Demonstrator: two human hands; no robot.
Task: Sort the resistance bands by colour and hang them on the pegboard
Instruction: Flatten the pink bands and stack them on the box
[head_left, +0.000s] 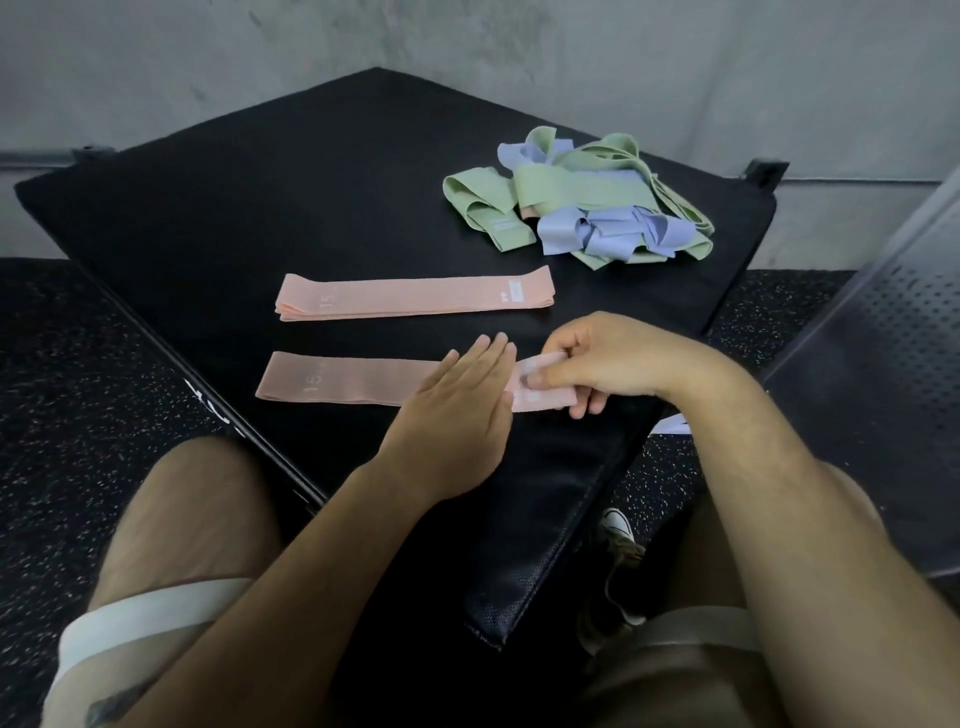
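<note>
Head view | left grip flat, fingers straight, pressing near pink band on counter | right grip pinching that band's right end | second pink band beyond | green-and-blue band pile far right

The farther pink band lies flat mid-frame, and the nearer pink band lies parallel just below it. The green and blue bands sit tangled in a heap, upper right.
</note>
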